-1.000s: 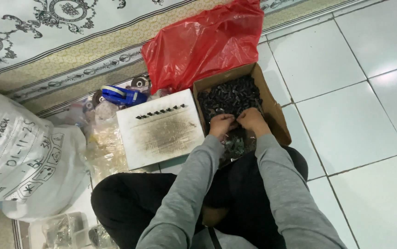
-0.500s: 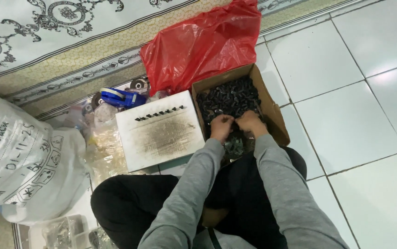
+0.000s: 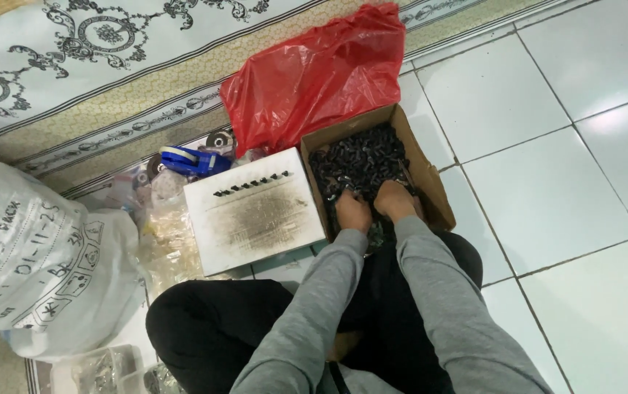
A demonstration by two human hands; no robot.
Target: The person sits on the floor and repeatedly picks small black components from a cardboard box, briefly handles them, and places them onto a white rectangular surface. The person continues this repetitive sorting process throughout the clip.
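Note:
An open brown cardboard box (image 3: 425, 169) sits on the tiled floor, filled with many small dark parts (image 3: 357, 159). My left hand (image 3: 352, 212) and my right hand (image 3: 395, 199) reach side by side into the near end of that box, fingers buried among the parts. Whether either hand grips something is hidden. Grey sleeves cover both arms. To the left of the box lies a white, smudged board (image 3: 254, 209) with a row of small dark pieces along its top.
A crumpled red plastic bag (image 3: 314, 73) lies behind the box. A blue tape dispenser (image 3: 185, 160) and clear plastic bags (image 3: 166, 241) lie left of the board. A large white sack (image 3: 36, 263) stands at the far left. A patterned rug (image 3: 109, 66) covers the floor behind.
Both hands have stayed at the near end of the box, shifting slightly deeper among the dark parts. The view has drifted a little.

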